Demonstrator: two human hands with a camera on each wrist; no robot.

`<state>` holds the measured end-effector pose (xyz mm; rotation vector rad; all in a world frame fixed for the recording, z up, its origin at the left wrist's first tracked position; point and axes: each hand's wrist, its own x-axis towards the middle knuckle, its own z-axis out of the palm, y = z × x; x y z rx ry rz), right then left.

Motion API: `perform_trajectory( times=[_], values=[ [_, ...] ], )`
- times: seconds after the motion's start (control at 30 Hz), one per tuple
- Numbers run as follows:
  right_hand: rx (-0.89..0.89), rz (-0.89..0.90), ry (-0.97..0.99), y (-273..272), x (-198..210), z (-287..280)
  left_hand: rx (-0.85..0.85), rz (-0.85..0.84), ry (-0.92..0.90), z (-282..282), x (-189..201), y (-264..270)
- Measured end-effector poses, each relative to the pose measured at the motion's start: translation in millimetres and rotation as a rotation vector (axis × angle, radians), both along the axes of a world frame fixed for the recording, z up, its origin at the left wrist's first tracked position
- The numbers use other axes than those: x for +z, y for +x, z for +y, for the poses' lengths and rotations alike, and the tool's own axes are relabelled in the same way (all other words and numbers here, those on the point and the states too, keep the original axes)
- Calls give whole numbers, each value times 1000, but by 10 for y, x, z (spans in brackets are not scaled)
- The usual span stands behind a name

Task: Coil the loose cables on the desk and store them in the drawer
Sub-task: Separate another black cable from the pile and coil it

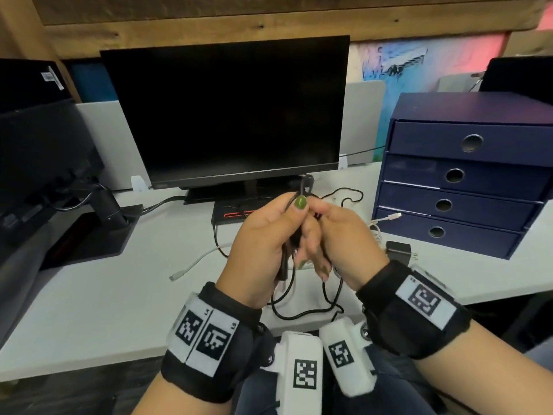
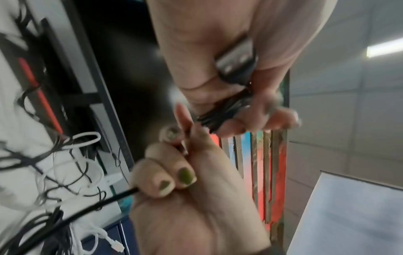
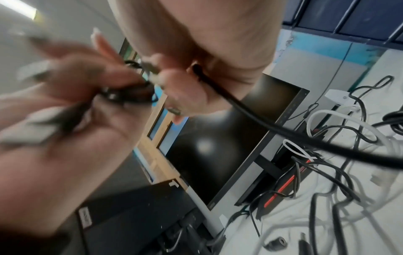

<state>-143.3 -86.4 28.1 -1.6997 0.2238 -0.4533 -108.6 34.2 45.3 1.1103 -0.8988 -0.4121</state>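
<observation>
Both hands meet above the desk's front edge on one black cable (image 1: 324,308). My left hand (image 1: 294,218) grips a small bundle of its loops (image 2: 220,115), with the USB plug (image 2: 236,57) against the palm. Close on the right, my right hand (image 1: 321,223) pinches a strand (image 3: 261,120) of the same cable. The slack hangs down and lies in loops on the white desk (image 1: 89,310). A navy unit of several drawers (image 1: 463,175) stands at the right, all of them closed.
A white cable (image 1: 194,262) lies left of the hands, and another white cable (image 1: 389,217) rests by the drawers. A black charger (image 1: 398,250) sits near my right wrist. Behind the hands stand a monitor (image 1: 227,115) and more thin black leads (image 1: 344,196).
</observation>
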Motion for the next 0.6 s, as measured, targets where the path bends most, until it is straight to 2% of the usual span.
perform_trajectory(
  times=[0.1,0.13,0.23,0.3,0.37,0.47,0.6],
  values=[
    [70,142,-403,-50,-69,125,51,-56,-8,-32,-51,17],
    [120,172,-450,-73,-73,153,109,-127,24,-32,-71,39],
    [245,229,-410,-158,-77,157,331,-377,161,-4,-104,89],
    [248,249,-319,-211,-66,105,464,-484,245,43,-132,164],
    [201,234,-307,-247,5,16,546,-559,371,101,-160,266],
    [169,91,-346,-308,213,-127,505,-582,518,164,-171,335],
    [174,-145,-383,-313,452,-185,197,-384,364,159,-120,239]
  ],
)
